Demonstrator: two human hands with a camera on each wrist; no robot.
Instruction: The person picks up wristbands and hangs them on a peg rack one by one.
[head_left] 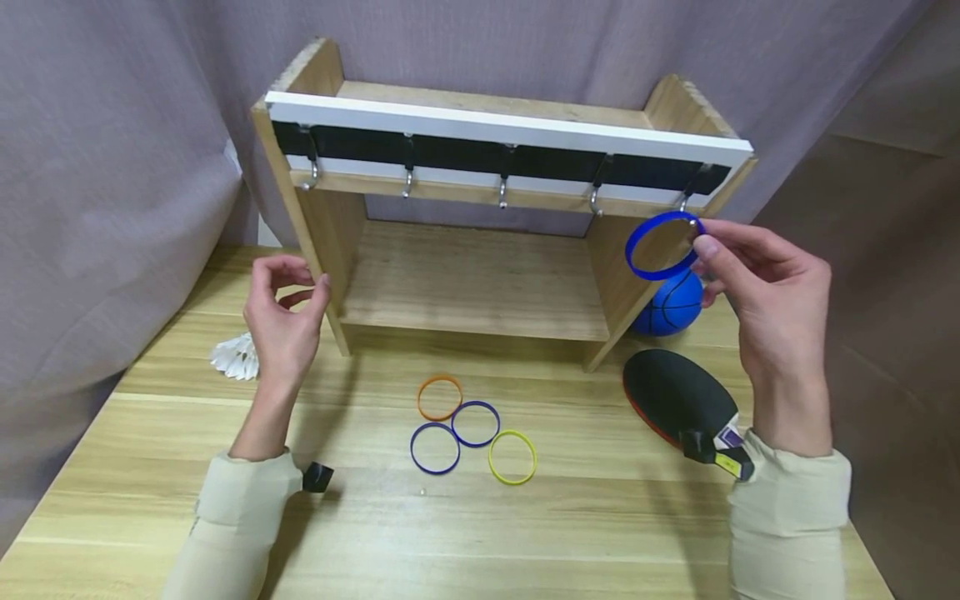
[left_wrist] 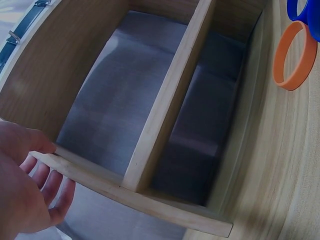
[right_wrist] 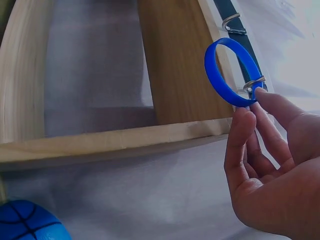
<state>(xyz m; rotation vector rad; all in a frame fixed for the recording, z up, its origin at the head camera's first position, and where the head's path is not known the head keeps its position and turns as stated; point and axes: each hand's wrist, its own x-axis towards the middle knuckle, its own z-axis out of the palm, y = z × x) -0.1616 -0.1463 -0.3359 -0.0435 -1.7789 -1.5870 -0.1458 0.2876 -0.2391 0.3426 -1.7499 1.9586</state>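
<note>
My right hand (head_left: 780, 308) pinches a blue wristband (head_left: 651, 275) between thumb and fingertips, at the right end of a wooden rack (head_left: 472, 279). In the right wrist view the tip of the endmost metal hook (right_wrist: 255, 82) shows at the band's opening, close to my thumb; whether the band's weight rests on it I cannot tell. Over on the left, my left hand (head_left: 285, 317) grips the rack's side panel. The left wrist view has the thumb on the near face of that panel (left_wrist: 100, 182) and the other fingers curled behind it.
An orange band (head_left: 419, 400), two dark blue bands (head_left: 435, 473) and a yellow band (head_left: 512, 482) lie on the table before the rack. A shuttlecock (head_left: 236, 358) is at left; a blue ball (head_left: 675, 304) and a black table tennis paddle (head_left: 675, 392) are at right.
</note>
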